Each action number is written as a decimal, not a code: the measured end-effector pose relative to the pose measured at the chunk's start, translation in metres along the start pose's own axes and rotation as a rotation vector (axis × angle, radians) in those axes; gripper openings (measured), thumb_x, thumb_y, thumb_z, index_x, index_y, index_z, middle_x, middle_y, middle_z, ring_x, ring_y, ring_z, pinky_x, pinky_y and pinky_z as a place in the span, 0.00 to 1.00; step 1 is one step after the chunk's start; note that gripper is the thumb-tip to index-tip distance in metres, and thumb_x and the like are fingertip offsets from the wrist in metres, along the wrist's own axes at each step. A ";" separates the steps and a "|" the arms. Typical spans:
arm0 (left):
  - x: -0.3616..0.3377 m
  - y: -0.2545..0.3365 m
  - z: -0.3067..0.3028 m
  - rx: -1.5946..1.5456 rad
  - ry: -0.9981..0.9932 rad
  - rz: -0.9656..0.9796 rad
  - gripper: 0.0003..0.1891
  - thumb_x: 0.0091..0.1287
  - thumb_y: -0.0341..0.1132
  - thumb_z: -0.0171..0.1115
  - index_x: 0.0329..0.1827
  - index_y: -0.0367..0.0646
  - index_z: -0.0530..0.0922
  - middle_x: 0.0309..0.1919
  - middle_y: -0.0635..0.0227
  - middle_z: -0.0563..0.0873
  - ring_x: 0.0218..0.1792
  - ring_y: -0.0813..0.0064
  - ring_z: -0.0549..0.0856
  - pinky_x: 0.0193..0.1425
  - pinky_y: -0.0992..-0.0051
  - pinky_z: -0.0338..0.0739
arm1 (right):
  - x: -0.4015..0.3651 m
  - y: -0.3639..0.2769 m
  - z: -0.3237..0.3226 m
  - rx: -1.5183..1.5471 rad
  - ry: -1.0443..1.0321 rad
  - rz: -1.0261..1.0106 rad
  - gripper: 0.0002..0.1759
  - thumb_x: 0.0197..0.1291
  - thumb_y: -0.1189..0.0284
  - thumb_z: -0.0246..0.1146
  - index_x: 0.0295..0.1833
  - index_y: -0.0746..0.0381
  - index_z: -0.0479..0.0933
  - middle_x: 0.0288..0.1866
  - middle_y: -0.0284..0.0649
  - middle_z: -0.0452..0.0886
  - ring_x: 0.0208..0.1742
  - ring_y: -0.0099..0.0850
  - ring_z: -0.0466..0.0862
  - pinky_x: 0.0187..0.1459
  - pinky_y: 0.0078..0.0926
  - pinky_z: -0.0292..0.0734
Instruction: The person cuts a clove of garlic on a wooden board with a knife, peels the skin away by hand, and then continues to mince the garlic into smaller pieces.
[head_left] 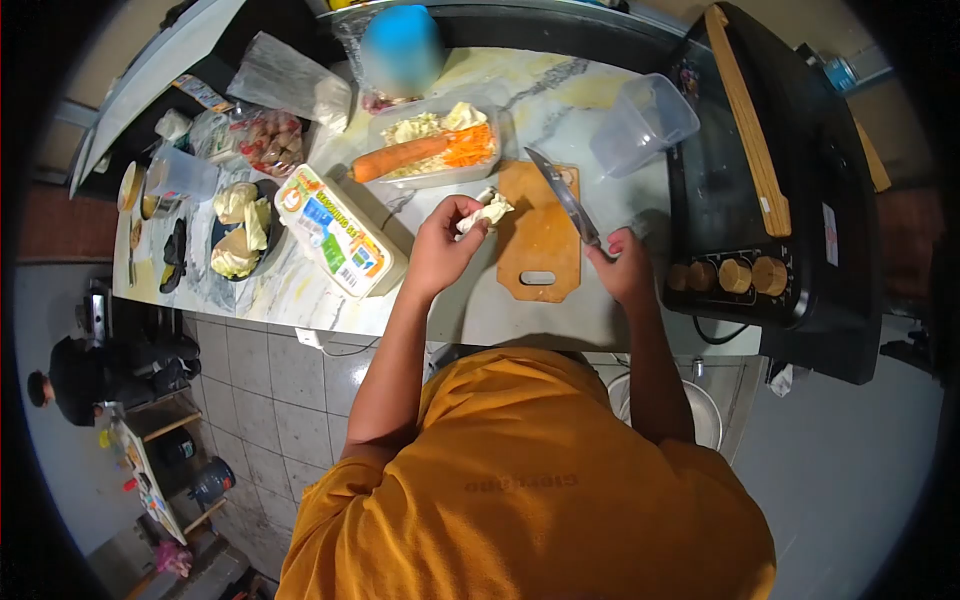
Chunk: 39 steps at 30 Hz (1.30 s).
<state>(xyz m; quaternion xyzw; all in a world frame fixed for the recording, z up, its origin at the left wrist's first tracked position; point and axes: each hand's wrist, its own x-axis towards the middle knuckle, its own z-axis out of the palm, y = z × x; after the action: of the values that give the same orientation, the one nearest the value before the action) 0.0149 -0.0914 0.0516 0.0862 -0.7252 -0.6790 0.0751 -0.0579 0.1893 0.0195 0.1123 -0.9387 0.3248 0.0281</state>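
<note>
My left hand (445,243) is closed around a small pale piece of cabbage (491,211), held at the left edge of the wooden cutting board (537,245). In my right hand (622,268) is a knife (568,200), gripped by its handle. The blade slants up and to the left over the board's right side. Behind the board stands a clear plastic container (440,178) with chopped cabbage (412,128), shredded carrot (467,148) and a whole carrot (400,158) across it.
Left of my hands lie a printed ice cream tub (335,235) and a dark bowl of cabbage chunks (240,235). An empty clear container (640,125) stands back right, beside a black oven (770,200). Another person (100,375) is far left, beyond the counter.
</note>
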 end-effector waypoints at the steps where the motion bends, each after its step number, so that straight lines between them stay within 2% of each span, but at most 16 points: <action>1: 0.002 -0.001 0.007 0.061 -0.051 -0.015 0.08 0.68 0.24 0.60 0.48 0.35 0.75 0.43 0.68 0.81 0.41 0.82 0.81 0.46 0.82 0.75 | -0.004 0.005 0.001 -0.003 0.004 0.013 0.19 0.49 0.63 0.73 0.36 0.64 0.74 0.29 0.45 0.80 0.33 0.46 0.81 0.37 0.40 0.76; 3: 0.004 -0.009 0.020 0.110 -0.078 -0.011 0.11 0.68 0.24 0.60 0.52 0.34 0.75 0.43 0.69 0.81 0.41 0.82 0.81 0.46 0.81 0.75 | -0.013 0.009 0.002 0.072 -0.124 0.093 0.20 0.46 0.64 0.75 0.36 0.64 0.74 0.30 0.45 0.79 0.35 0.45 0.80 0.38 0.40 0.75; 5: 0.006 -0.015 0.030 0.225 -0.048 -0.024 0.13 0.67 0.29 0.61 0.54 0.40 0.78 0.41 0.65 0.83 0.39 0.79 0.81 0.42 0.78 0.74 | -0.018 0.006 0.001 0.026 -0.168 0.105 0.19 0.47 0.65 0.74 0.36 0.64 0.74 0.33 0.46 0.79 0.40 0.46 0.79 0.43 0.42 0.74; 8: 0.008 -0.020 0.038 0.171 -0.077 -0.020 0.13 0.68 0.29 0.59 0.55 0.41 0.79 0.43 0.62 0.82 0.38 0.76 0.80 0.42 0.76 0.74 | -0.025 0.006 0.008 -0.079 -0.134 0.033 0.14 0.56 0.68 0.67 0.41 0.65 0.72 0.40 0.50 0.77 0.47 0.51 0.77 0.48 0.47 0.72; 13: 0.009 -0.022 0.041 0.215 -0.053 -0.061 0.13 0.68 0.29 0.58 0.55 0.43 0.79 0.45 0.62 0.80 0.38 0.74 0.80 0.42 0.76 0.75 | -0.035 -0.011 0.000 0.006 -0.102 0.041 0.11 0.63 0.71 0.58 0.46 0.66 0.69 0.39 0.53 0.76 0.46 0.54 0.76 0.48 0.46 0.72; 16: 0.006 -0.025 0.035 0.301 -0.060 -0.110 0.13 0.72 0.26 0.54 0.58 0.39 0.75 0.46 0.67 0.83 0.44 0.80 0.82 0.49 0.79 0.75 | -0.039 -0.016 -0.007 0.036 -0.091 0.043 0.11 0.65 0.68 0.56 0.44 0.67 0.70 0.37 0.53 0.76 0.43 0.52 0.78 0.46 0.43 0.72; 18: 0.004 -0.029 0.032 0.251 0.019 -0.038 0.14 0.71 0.25 0.54 0.58 0.39 0.75 0.46 0.67 0.83 0.45 0.80 0.82 0.50 0.79 0.75 | -0.041 -0.028 -0.023 0.234 -0.394 0.322 0.16 0.67 0.62 0.53 0.45 0.66 0.71 0.39 0.55 0.79 0.44 0.56 0.79 0.45 0.47 0.73; 21: -0.002 -0.027 0.027 0.153 0.069 -0.068 0.14 0.71 0.25 0.54 0.59 0.38 0.74 0.46 0.66 0.83 0.46 0.79 0.82 0.51 0.79 0.75 | -0.053 -0.030 -0.019 0.336 -0.406 0.282 0.19 0.69 0.58 0.52 0.44 0.66 0.72 0.35 0.55 0.80 0.42 0.56 0.79 0.42 0.46 0.73; 22: -0.003 -0.028 0.026 0.113 0.105 -0.046 0.13 0.71 0.26 0.54 0.57 0.38 0.75 0.46 0.64 0.82 0.40 0.78 0.81 0.43 0.80 0.76 | -0.054 -0.029 -0.018 0.337 -0.412 0.280 0.19 0.69 0.58 0.52 0.44 0.66 0.72 0.35 0.55 0.80 0.42 0.56 0.79 0.42 0.46 0.73; 25: -0.009 -0.021 0.022 0.050 0.147 -0.128 0.13 0.71 0.25 0.54 0.57 0.37 0.74 0.45 0.65 0.82 0.42 0.80 0.82 0.45 0.80 0.76 | -0.060 -0.028 -0.017 0.346 -0.522 0.283 0.20 0.71 0.58 0.50 0.44 0.66 0.72 0.36 0.56 0.80 0.43 0.58 0.78 0.42 0.45 0.73; 27: -0.015 -0.021 0.022 0.015 0.168 -0.084 0.13 0.72 0.25 0.54 0.58 0.36 0.73 0.44 0.65 0.82 0.42 0.81 0.82 0.46 0.81 0.76 | -0.069 -0.026 -0.016 0.345 -0.499 0.240 0.18 0.72 0.60 0.51 0.41 0.67 0.72 0.27 0.46 0.75 0.30 0.39 0.75 0.36 0.34 0.71; 28: -0.013 -0.021 0.023 -0.022 0.182 -0.025 0.13 0.72 0.25 0.54 0.58 0.35 0.72 0.44 0.65 0.82 0.42 0.81 0.81 0.46 0.81 0.75 | -0.070 -0.025 -0.016 0.345 -0.498 0.237 0.18 0.72 0.60 0.51 0.41 0.67 0.72 0.27 0.46 0.75 0.30 0.39 0.75 0.36 0.34 0.71; 30: -0.015 -0.019 0.024 -0.017 0.186 -0.007 0.13 0.72 0.25 0.54 0.58 0.35 0.72 0.44 0.66 0.83 0.43 0.82 0.81 0.46 0.82 0.75 | -0.078 -0.023 -0.014 0.368 -0.541 0.243 0.21 0.72 0.56 0.49 0.46 0.67 0.72 0.36 0.58 0.80 0.43 0.60 0.78 0.42 0.48 0.72; 34: -0.021 -0.020 0.028 -0.009 0.196 -0.046 0.13 0.72 0.26 0.55 0.58 0.34 0.73 0.44 0.66 0.83 0.42 0.82 0.81 0.45 0.82 0.75 | -0.085 -0.018 -0.008 0.308 -0.536 0.207 0.21 0.72 0.57 0.49 0.46 0.66 0.72 0.37 0.58 0.80 0.43 0.61 0.78 0.42 0.51 0.72; 37: -0.023 -0.022 0.030 0.050 0.185 -0.060 0.14 0.71 0.27 0.57 0.58 0.34 0.74 0.43 0.66 0.83 0.40 0.82 0.82 0.44 0.82 0.75 | -0.086 -0.020 -0.008 0.263 -0.404 0.171 0.18 0.72 0.60 0.50 0.43 0.66 0.71 0.34 0.57 0.77 0.40 0.60 0.76 0.38 0.45 0.72; 39: -0.025 -0.022 0.034 0.060 0.196 -0.063 0.14 0.71 0.28 0.58 0.57 0.35 0.75 0.41 0.67 0.84 0.39 0.82 0.81 0.43 0.82 0.75 | -0.080 -0.021 -0.013 0.208 -0.392 0.261 0.17 0.72 0.59 0.50 0.44 0.65 0.70 0.35 0.57 0.78 0.43 0.62 0.76 0.40 0.48 0.71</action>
<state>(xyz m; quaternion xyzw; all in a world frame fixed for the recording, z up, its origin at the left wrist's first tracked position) 0.0323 -0.0539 0.0275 0.1773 -0.7312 -0.6474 0.1217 0.0250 0.1964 0.0325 0.0534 -0.8942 0.3927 -0.2083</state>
